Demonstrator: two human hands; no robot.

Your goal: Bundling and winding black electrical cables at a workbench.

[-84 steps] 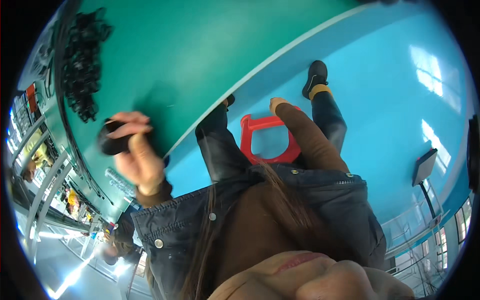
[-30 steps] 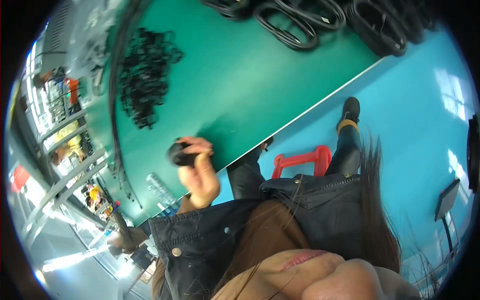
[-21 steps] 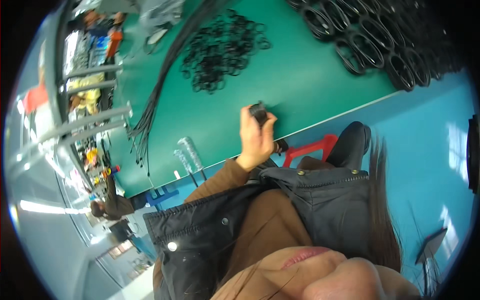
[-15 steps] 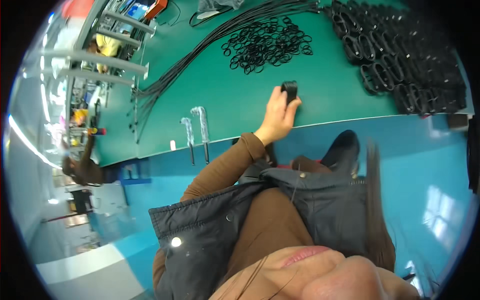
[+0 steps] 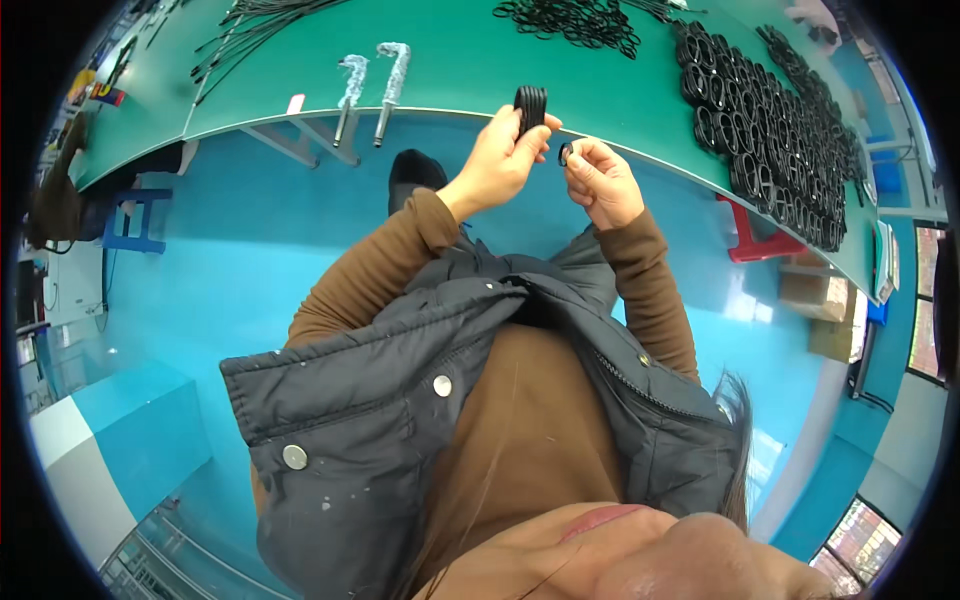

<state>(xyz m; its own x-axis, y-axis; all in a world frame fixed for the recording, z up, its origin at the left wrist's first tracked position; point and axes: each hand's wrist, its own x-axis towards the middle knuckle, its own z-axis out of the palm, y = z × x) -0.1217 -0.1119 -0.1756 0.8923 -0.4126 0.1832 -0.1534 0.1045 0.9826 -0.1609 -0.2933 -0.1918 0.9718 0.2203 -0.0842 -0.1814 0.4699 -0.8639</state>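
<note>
My left hand (image 5: 497,160) is closed around a coiled black cable (image 5: 532,108), its loops pressed together and standing up from my fingers above the table's near edge. Just to its right, my right hand (image 5: 606,184) pinches a small black ring (image 5: 566,154) between thumb and fingertips. The ring and the coil are apart. A loose pile of similar black rings (image 5: 580,24) lies farther back on the green table (image 5: 450,85).
Many coiled black cables (image 5: 745,130) lie in rows at the right. Two wrapped, hook-shaped rods (image 5: 393,80) overhang the near edge on the left. Straight black cables (image 5: 255,30) lie at the far left. A red stool (image 5: 752,238) and cardboard boxes (image 5: 812,290) stand below.
My right hand has come into view with a ring pinched in it. My left hand has brought the coiled cable nearer to me, to the table edge. The view has shifted.
</note>
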